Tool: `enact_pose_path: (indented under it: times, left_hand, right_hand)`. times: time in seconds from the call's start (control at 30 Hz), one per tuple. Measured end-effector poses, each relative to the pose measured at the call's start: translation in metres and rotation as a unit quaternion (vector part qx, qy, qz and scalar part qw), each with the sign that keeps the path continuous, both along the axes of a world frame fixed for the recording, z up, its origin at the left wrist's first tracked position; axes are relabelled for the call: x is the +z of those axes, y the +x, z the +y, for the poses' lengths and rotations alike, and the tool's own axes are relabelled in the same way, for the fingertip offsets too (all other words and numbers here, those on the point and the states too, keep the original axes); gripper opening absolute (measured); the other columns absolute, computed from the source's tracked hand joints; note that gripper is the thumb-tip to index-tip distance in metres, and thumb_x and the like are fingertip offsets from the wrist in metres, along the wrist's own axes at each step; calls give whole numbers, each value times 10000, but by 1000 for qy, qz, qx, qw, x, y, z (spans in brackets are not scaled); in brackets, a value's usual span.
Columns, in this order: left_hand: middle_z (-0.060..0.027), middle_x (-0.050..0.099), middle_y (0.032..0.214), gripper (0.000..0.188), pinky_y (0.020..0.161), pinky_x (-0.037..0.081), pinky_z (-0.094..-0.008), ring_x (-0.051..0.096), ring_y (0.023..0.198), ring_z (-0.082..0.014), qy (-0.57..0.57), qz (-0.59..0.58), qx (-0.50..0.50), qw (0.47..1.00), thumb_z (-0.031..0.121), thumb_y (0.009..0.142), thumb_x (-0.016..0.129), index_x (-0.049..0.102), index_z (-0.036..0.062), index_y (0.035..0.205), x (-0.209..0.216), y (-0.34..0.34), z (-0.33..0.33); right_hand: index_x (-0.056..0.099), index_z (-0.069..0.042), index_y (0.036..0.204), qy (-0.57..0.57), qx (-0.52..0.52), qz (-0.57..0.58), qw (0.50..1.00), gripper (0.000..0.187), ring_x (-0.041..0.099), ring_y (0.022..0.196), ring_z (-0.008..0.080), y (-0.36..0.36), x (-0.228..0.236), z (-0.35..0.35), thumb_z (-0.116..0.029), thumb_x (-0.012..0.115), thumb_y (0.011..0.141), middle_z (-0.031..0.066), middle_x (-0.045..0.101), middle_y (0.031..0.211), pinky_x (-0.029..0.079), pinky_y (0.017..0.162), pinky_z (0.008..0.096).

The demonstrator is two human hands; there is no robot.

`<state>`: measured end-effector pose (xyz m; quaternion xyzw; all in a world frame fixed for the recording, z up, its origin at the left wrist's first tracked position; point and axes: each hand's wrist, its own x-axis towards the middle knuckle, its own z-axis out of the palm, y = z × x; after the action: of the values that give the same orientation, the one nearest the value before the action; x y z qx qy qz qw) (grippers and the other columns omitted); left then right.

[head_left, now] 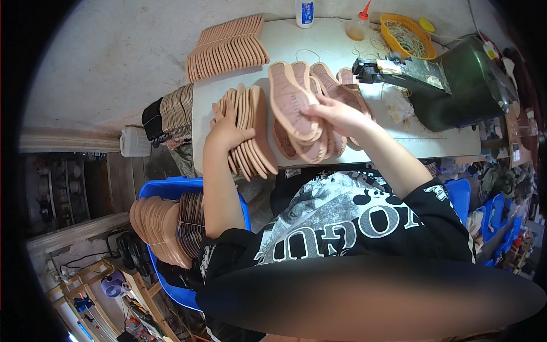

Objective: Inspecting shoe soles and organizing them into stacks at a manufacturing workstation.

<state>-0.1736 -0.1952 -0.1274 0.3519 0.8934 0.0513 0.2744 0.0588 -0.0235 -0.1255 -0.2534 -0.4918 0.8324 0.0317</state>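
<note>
My left hand (228,134) spans a row of tan insoles (259,125) standing on edge near the table's left front, its thumb on one side and fingers on the other. In my right hand (336,111) an insole (288,94) is pinched at its right edge, thumb on top. Its face is brownish-pink with a pale stitched-looking rim. Beneath and beside it lie several overlapping insoles (325,71) of the same kind, partly hidden by my right hand and forearm.
On the pale table (319,43) stand a tied row of insoles (228,48), a white bottle (305,14), a red-tipped squeeze bottle (359,27) and a yellow basket (407,37). A dark green machine (456,85) occupies the right. A blue bin (171,188) holds bundled insoles at lower left.
</note>
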Motion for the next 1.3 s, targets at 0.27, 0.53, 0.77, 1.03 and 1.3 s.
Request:
enact_pose_path:
  times: [0.27, 0.53, 0.77, 1.03, 1.3]
  left_hand:
    - [-219, 22, 1572, 1186, 1091, 332, -471, 254, 1364, -496, -1, 42, -4, 999, 502, 611, 734, 75, 148, 1532, -1, 1, 2]
    - [-243, 65, 1563, 1100, 1112, 272, -505, 178, 1385, -515, 5, 65, 26, 998, 524, 667, 686, 103, 177, 1532, 2, 14, 7]
    - [-324, 54, 1527, 1214, 1087, 199, -617, 114, 1409, -493, 58, 11, 16, 998, 903, 654, 444, 136, 111, 1520, -21, -23, 0]
    - [-270, 29, 1552, 1211, 1014, 55, -757, -10, 1424, -476, 53, 82, 51, 994, 837, 702, 498, 90, 28, 1506, -8, 44, 59]
    - [-263, 232, 1512, 1008, 1093, 71, -653, 122, 1436, -395, 248, 172, -195, 933, 729, 819, 453, 254, -25, 1457, -23, 51, 72]
  right_hand:
    - [318, 81, 1388, 484, 104, -119, 861, 954, 467, 1228, 423, -19, -1, -41, -551, 690, 779, 346, 512, 1228, 375, 1042, 421]
    - [221, 172, 1377, 506, 124, -157, 839, 1090, 533, 1144, 451, -34, -1, -41, -568, 689, 729, 386, 466, 1246, 452, 976, 419]
    - [321, 176, 1305, 661, 186, -134, 715, 986, 620, 967, 380, -36, 19, -72, -559, 673, 751, 304, 551, 1095, 518, 840, 383]
    - [62, 240, 1364, 618, 93, -26, 780, 1111, 520, 1129, 483, -38, -16, -80, -518, 656, 813, 523, 224, 1322, 459, 964, 415]
    - [304, 85, 1347, 437, 97, -41, 893, 786, 609, 1031, 416, -5, -21, -48, -366, 681, 825, 311, 615, 1059, 464, 922, 424]
